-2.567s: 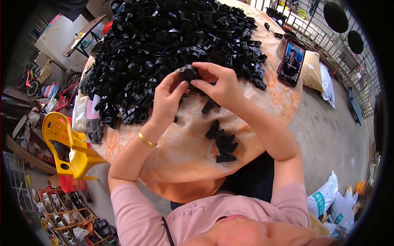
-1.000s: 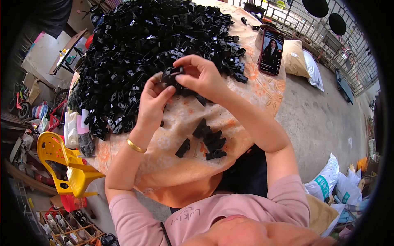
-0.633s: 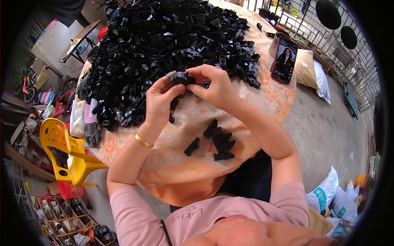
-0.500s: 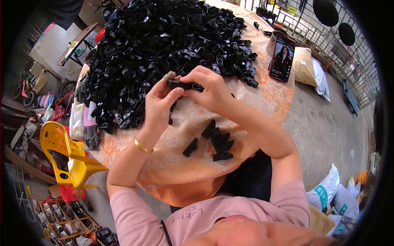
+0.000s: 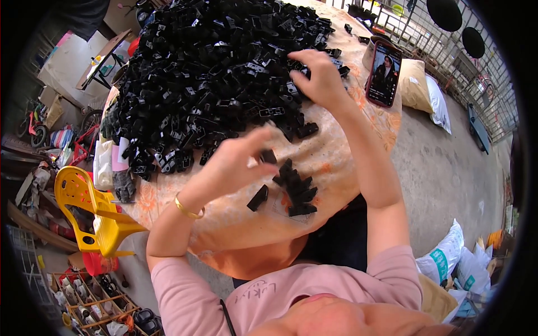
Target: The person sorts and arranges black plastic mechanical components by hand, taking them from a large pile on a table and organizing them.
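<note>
L hand (image 5: 232,162): blurred; thumb & fingers were apart, w/ a blk part (image 5: 269,156) showing betw. them, contact unclear.
R hand (image 5: 322,81): hung over pile's R side, grip apart, no part clearly pinched.
Pile (image 5: 207,78): blk molded parts, prob. plastic, lay heaped across far half of cloth-covered tabletop (image 5: 235,229).
Small cluster (image 5: 300,193): lay nearer the body, w/ a single part (image 5: 258,198) just L of it.
Handling: parts looked light, stiff, a bit slippery; best pinched thumb-to-fingertip on side walls.

Daylight glares through the grille (image 5: 413,35) (upper right); the left of the hands (image 5: 231,162) blurs; edges bend, blackening.
</note>
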The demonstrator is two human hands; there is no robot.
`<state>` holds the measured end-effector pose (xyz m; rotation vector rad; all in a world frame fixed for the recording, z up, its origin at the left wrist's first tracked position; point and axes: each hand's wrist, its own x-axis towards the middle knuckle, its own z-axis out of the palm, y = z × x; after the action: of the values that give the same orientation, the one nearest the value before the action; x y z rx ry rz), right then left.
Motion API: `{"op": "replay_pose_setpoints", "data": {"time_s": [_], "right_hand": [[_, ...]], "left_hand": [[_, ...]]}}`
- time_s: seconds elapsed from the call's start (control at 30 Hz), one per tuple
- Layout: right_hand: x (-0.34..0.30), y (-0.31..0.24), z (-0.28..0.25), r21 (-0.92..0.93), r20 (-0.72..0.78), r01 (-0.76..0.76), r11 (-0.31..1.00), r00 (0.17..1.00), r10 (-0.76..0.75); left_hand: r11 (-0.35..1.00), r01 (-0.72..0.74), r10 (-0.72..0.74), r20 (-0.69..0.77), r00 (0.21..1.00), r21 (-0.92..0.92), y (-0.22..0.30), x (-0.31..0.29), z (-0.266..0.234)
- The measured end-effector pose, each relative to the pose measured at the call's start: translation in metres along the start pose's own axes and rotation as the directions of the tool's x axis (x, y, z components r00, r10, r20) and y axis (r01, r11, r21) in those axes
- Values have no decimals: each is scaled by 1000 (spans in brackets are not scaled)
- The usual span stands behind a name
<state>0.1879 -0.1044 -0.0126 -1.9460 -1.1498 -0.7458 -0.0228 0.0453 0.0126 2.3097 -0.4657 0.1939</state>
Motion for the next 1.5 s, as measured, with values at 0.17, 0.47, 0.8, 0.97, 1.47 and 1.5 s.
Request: {"op": "replay_pose_setpoints", "data": {"time_s": [0.17,0.47,0.8,0.97,1.47,1.5], "right_hand": [[-6,8,10,-391,210,-282,876,899,383],[-11,3,-1,-495,220,-291,819,870,442],[-8,25,3,-114,-52,-278,954,960,274],[2,8,-5,580,268,-525,623,845,462],[-19,-61,26,773,343,-468,429,876,338],[-18,-58,25,757,354,-487,435,866,353]], "left_hand": [[998,-19,35,258,966,-61,5,7,10],[775,-283,212,190,959,565,-30,51,26],[956,96,-175,-279,944,-276,-38,34,31],[373,150,-501,-63,863,-916,-40,37,11],[244,-61,-473,-173,864,-968,-54,41,12],[254,-38,-460,-155,874,-966,-54,41,12]]}}
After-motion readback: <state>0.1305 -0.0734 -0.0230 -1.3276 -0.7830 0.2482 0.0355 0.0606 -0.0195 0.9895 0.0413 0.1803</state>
